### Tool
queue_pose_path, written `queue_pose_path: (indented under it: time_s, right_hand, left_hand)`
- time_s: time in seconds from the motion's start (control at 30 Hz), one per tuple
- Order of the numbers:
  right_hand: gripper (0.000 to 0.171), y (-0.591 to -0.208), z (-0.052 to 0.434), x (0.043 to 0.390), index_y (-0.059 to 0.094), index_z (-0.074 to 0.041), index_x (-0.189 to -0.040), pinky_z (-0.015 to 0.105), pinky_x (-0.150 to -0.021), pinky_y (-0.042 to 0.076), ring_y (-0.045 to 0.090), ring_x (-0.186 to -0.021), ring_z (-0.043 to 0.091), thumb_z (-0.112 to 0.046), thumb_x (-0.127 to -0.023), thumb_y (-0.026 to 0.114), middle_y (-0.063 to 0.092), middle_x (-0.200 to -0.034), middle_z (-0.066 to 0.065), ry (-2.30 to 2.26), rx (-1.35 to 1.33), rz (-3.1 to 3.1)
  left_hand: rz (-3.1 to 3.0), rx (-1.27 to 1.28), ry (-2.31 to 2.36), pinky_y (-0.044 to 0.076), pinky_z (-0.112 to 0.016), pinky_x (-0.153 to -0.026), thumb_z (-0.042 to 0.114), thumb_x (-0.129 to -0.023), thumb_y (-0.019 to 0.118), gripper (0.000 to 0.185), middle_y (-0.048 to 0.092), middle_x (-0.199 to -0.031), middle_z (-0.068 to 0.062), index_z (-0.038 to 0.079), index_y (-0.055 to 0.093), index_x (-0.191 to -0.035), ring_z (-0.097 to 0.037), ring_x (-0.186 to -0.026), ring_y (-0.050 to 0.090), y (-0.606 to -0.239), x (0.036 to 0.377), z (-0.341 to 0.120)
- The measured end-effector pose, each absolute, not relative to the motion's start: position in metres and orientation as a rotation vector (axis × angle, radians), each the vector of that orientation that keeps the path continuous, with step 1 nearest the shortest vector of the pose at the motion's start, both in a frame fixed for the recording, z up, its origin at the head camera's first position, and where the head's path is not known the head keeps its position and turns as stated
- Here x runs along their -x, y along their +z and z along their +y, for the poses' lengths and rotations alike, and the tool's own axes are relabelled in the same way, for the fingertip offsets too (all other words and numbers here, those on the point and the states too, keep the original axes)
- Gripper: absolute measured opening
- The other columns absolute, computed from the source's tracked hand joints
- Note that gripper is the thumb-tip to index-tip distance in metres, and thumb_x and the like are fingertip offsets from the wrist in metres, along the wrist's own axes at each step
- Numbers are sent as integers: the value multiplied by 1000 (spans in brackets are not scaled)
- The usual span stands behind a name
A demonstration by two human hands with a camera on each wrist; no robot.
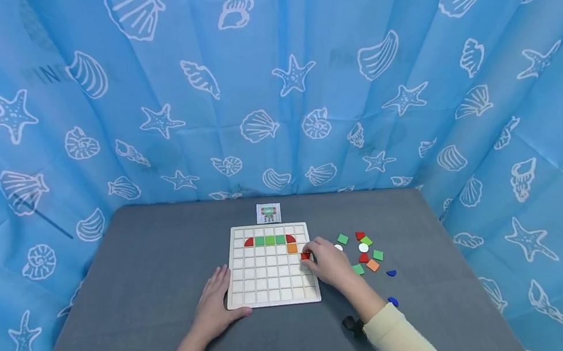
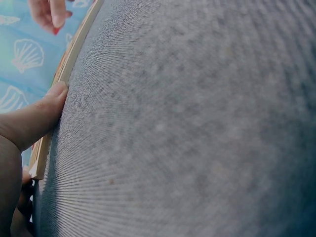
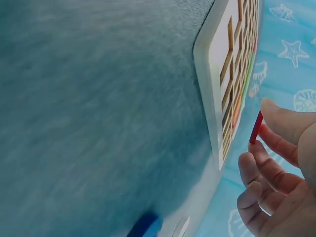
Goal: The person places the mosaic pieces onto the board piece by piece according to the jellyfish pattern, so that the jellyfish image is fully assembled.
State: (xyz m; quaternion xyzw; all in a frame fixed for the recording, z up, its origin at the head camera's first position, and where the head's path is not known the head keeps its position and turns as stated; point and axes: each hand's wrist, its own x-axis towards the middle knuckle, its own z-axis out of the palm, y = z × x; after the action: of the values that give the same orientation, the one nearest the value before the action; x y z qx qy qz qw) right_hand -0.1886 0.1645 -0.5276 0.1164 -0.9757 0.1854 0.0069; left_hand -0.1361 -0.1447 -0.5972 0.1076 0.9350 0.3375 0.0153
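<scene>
Head view with two wrist views. A wooden grid board (image 1: 269, 265) lies at the centre of a grey tabletop (image 1: 142, 284). The right hand (image 1: 329, 262), at 3 o'clock of the board, pinches a red tile (image 1: 305, 256) between thumb and fingertips and holds it over the right-hand column, just below an orange tile (image 1: 292, 248); in the right wrist view the red tile (image 3: 256, 127) stands on edge and clear of the board's surface (image 3: 211, 94). The left hand (image 1: 217, 301) rests at the board's 7 o'clock corner, fingers straight on the frame and holding nothing, the thumb (image 2: 37, 116) pressed against the board's edge (image 2: 69, 59). A row of red and green tiles (image 1: 270, 240) already fills cells near 12 o'clock. Loose tiles (image 1: 365, 253) in green, red, orange, white and blue lie scattered at 3 o'clock, behind the right hand. A small picture card (image 1: 268, 213) sits beyond the board at 12 o'clock.

Risks, as judged: the tile is tilted, so it may catch on the cell walls and sit proud or land in a neighbouring cell. The pinch is narrow, and a slip would drop the tile onto the board. A push from the right hand could slide the board if the left hand lifts. The right wrist, close to the loose tiles, could sweep them towards the tabletop's edge.
</scene>
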Motion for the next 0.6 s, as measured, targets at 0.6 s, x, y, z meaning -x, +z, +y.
queue_pose_path:
  time_s: [0.6]
  right_hand:
    - [23,-546,140,210,73,-15,-105,32,-68,51,56,-79,12,-30,-88,80,61,-95,-2,603,-413,-3101]
  left_hand:
    - [2880,-302,1049,20,-54,-125,62,-70,83,121,25,-166,-18,-1,27,-158,-36,-155,18,-597,137,-146]
